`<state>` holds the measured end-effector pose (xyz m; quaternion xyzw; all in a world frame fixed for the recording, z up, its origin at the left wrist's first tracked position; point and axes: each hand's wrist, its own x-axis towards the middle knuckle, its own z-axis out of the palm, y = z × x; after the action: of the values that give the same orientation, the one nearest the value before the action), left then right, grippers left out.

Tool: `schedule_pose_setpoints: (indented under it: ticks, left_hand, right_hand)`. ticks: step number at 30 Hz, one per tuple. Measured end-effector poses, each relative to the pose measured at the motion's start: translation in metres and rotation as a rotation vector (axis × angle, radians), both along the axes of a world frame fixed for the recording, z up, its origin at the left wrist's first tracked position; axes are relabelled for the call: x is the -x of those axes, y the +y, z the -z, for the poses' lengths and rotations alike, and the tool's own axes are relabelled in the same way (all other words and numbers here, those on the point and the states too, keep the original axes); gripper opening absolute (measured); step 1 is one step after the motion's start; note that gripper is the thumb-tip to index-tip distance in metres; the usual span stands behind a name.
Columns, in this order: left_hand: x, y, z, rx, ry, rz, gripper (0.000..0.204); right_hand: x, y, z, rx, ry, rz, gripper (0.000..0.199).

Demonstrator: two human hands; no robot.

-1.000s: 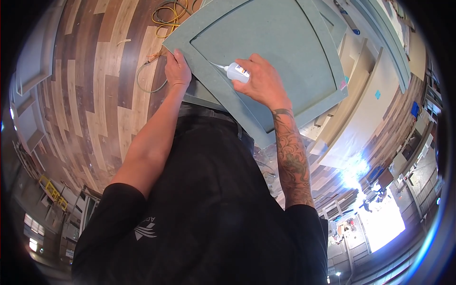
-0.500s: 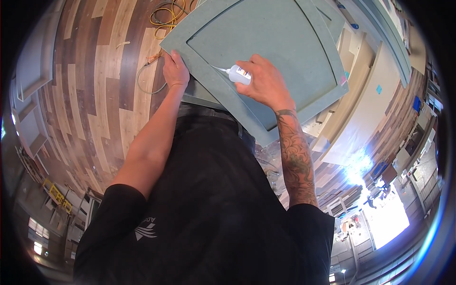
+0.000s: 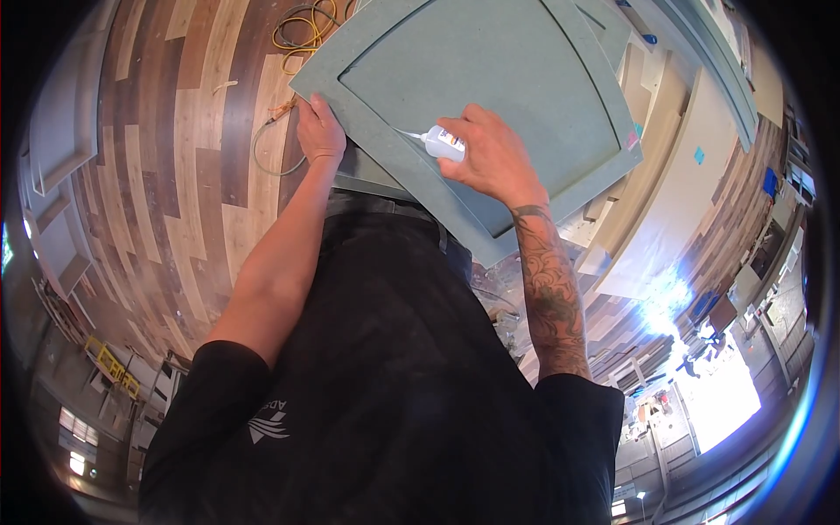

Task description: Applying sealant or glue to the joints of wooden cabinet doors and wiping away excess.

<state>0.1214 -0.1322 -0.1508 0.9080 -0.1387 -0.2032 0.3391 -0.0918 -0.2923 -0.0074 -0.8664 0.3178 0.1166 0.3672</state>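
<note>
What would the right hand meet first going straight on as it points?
Likely the grey-green panel's border, nozzle first: the bottle in the right hand points there, though depth is unclear.

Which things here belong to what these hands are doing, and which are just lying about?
In use:
- translucent squeeze bottle, held in the right hand
- grey-green framed panel, under the bottle, with the left hand at its edge

Apparently just lying about:
- coiled yellow cord, upper left
- blue-ended object, upper right
- pale board, right
</note>
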Motion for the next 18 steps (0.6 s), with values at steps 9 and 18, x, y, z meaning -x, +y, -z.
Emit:
schedule_pose_setpoints:
  ticks: [9, 18]
  left_hand:
    - [-0.004, 0.005, 0.012, 0.002, -0.038, 0.038, 0.055]
    - [-0.001, 0.004, 0.008, 0.029, -0.021, 0.035, 0.054]
  right_hand:
    - [0.007, 0.002, -0.003, -0.003, 0.027, -0.016, 0.046]
    - [0.02, 0.003, -0.008, 0.004, 0.04, -0.027, 0.047]
